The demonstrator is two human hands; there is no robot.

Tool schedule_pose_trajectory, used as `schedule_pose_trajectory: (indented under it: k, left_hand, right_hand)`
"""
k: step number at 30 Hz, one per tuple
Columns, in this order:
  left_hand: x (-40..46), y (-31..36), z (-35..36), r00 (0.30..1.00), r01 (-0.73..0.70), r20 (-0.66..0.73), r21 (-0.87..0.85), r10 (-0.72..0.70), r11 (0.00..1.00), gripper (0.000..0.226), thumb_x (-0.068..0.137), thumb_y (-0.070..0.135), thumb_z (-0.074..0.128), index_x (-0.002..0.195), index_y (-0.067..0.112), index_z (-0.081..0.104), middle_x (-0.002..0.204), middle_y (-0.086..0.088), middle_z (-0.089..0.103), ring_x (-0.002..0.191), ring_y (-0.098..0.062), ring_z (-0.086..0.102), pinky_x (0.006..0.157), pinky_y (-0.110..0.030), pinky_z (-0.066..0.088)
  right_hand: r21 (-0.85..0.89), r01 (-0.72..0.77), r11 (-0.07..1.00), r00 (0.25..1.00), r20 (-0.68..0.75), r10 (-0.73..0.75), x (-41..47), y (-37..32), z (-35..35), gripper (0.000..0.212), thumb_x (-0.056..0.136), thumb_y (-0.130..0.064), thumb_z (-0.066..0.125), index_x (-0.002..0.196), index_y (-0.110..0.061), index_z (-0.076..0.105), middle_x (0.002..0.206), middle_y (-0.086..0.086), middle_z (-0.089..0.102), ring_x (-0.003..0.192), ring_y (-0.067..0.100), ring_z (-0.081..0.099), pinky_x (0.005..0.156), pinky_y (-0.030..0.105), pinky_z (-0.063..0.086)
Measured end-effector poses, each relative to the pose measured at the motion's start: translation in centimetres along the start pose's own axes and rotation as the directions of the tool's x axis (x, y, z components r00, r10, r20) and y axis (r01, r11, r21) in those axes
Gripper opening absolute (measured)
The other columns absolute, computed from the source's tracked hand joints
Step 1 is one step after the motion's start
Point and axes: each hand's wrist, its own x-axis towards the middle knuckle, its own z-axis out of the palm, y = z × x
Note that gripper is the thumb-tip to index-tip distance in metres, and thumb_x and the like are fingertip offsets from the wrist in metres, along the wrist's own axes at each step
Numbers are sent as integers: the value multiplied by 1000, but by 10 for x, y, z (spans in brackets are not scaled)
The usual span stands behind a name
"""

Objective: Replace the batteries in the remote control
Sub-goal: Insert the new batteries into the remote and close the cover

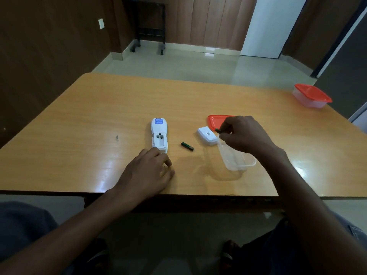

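Note:
A white remote control (159, 135) lies face down on the wooden table (99, 108), its battery bay uncovered and empty. Its white battery cover (206, 135) rests to the right. One green battery (187, 146) lies loose between them. My left hand (149, 171) rests on the table with fingertips touching the remote's near end. My right hand (244, 133) pinches a second dark green battery (218, 130) above a clear plastic container (236, 157).
A red lid (215, 120) lies behind the battery cover. A closed clear container with a red lid (311, 95) stands at the table's far right. The table's near edge runs just under my wrists. A small dark mark (117, 137) sits left of the remote.

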Motion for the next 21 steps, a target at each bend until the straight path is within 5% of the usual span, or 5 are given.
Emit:
schedule_pose_trajectory:
  k: [5,12,16,21]
  left_hand:
    - [9,-5,-7,999,28,43,42,-29,999,29,94,52,58,111,32,68,123,9,57,118,-12,48,77,-26,41]
    - [11,-21,-11,981,182,-69,-28,-184,983,27,91,52,61,101,27,64,102,8,62,103,-15,55,73,-29,44]
    - [16,-38,-13,961,233,-114,-144,-250,962,43,87,51,65,123,28,59,116,8,64,110,-16,57,80,-33,49]
    - [22,-48,-9,968,179,-139,-205,-209,962,66,83,61,67,140,29,57,124,4,65,109,-17,58,82,-34,51]
  right_hand:
    - [527,50,848,990,85,-111,-10,-65,12,18,91,-16,71,107,-24,72,82,-2,76,73,14,72,70,31,59]
    - [576,88,812,968,142,-205,13,-100,55,24,88,-28,76,111,-23,76,83,-10,74,77,-1,68,71,17,46]
    - [544,175,821,961,89,-263,28,-102,62,19,92,-28,73,107,-20,80,86,-9,75,73,0,65,72,19,49]
    - [451,269,851,935,92,-344,37,-97,72,21,85,-26,80,104,-16,81,96,0,76,72,-5,62,65,5,41]
